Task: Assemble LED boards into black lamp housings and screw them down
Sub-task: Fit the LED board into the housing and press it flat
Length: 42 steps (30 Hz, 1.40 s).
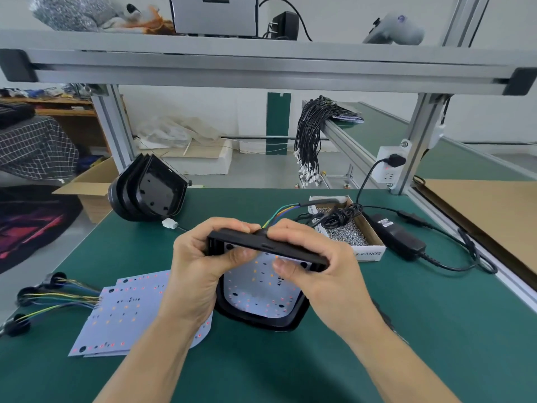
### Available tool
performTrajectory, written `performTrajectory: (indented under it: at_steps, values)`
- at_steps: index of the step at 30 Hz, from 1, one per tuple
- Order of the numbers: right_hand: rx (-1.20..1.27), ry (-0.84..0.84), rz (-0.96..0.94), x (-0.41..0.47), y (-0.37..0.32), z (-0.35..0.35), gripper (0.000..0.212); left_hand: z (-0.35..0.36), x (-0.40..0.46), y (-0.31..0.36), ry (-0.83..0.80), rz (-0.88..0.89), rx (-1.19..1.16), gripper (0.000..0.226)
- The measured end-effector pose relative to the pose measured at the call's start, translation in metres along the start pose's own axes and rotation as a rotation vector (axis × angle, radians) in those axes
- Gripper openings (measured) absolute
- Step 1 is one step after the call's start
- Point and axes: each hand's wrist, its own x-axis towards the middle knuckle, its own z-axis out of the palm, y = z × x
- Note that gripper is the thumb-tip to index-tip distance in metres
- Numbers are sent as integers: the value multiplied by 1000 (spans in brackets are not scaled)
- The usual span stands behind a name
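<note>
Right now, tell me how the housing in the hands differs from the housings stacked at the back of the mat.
The held housing carries a white LED board, gripped at its top edge by the left hand and right hand; the stacked housings show bare black insides and nobody touches them. The held one has coloured wires leaving its top; the stack shows none. Both are black, with a rounded lower edge.

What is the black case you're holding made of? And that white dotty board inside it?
The black lamp housing looks like moulded plastic: smooth, slightly shiny, with rounded edges. The LED board looks like a thin, stiff circuit sheet, painted matte white, probably over metal; that part can't be told.
</note>
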Motion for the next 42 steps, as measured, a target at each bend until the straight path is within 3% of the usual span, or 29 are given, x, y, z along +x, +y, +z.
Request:
performTrajectory:
  at_steps: [4,6,8,10,12,14,16,21,24,26,29,31,33,36,40,42]
  values:
    - [-37,-31,35,5,1,-4,37,3,3,3,32,-33,2,23]
    - [116,-53,115,9,1,-8,43,3,7,4,75,-81,-20,24]
    - [306,6,266,15,0,-10,38,3,12,6,131,-136,-45,25]
    - [433,109,514,28,-1,-12,51,4,14,7,146,-192,-51,24]
    - [473,86,660,42,-3,-14,54,8,13,6,107,-247,-40,24]
    - [440,36,631,53,-2,-11,33,10,13,5,75,-285,-47,24]
    - [414,88,595,60,3,-5,22,11,15,4,60,-308,-74,24]
    - [441,196,658,65,16,1,25,13,19,4,1,-265,28,23]
    - [458,185,716,69,19,0,23,15,22,2,80,-340,-10,21]
    - [446,150,771,68,22,-4,33,11,26,0,183,-422,-46,17]
    - [319,0,777,52,32,-15,63,-2,37,-8,382,-531,-38,15]
    - [144,-93,706,33,38,-15,47,-10,40,-20,458,-640,-9,13]
    - [-94,-73,622,22,49,-13,29,-13,37,-36,475,-784,3,14]
    - [-378,-113,546,24,59,-10,16,-15,32,-53,453,-933,81,32]
    - [-638,-161,570,37,67,-15,16,-13,36,-60,400,-830,298,24]
    - [-722,-203,546,38,66,-18,24,-11,37,-63,343,-746,464,36]
